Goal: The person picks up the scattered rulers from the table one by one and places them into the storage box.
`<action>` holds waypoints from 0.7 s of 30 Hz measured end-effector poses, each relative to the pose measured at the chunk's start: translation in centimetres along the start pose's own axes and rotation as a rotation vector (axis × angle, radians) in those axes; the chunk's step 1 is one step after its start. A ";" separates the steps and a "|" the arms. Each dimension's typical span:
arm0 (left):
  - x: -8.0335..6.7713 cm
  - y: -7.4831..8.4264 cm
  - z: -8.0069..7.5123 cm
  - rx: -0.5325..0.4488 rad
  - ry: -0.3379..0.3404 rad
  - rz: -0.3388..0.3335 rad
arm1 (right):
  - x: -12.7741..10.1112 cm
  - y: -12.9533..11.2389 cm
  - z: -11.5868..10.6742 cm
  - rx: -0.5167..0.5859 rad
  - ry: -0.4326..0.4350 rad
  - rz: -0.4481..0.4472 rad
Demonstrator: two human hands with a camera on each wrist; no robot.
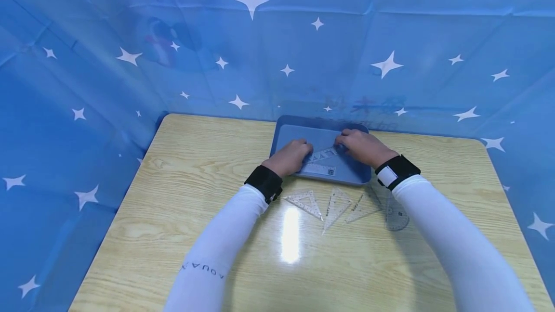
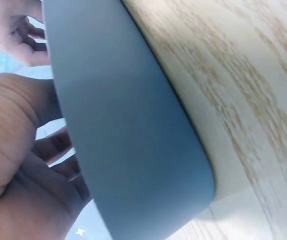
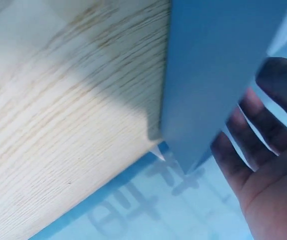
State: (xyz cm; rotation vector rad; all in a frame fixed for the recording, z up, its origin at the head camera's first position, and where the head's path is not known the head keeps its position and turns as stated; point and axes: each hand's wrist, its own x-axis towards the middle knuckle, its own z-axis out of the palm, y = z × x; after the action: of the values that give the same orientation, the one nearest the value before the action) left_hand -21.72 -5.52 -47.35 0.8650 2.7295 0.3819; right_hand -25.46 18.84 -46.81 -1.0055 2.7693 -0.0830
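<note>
Four clear plastic set squares and a protractor (image 1: 396, 215) lie on the pale wooden table (image 1: 182, 235) just before the blue plastic tray (image 1: 303, 131). Inside the tray, the left hand (image 1: 289, 157) and right hand (image 1: 364, 147) pinch opposite ends of a clear triangular plastic ruler (image 1: 323, 155), its long axis across the tray; it looks light, stiff and slippery, best held by its edges.

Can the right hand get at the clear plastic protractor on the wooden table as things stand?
Probably yes: the clear plastic protractor lies uncovered on the wooden table beside the right forearm, but the right hand is busy with the clear triangle ruler.
</note>
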 end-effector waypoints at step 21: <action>-1.8 -0.5 -1.3 -0.143 0.019 -0.004 | -2.3 -1.3 -0.9 0.029 0.241 -0.095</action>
State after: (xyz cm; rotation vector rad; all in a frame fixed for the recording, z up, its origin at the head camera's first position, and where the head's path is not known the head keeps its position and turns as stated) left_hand -20.95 -7.24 -46.06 0.8217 2.6817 0.5800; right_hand -23.09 19.35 -45.43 -1.1918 2.9218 -0.2746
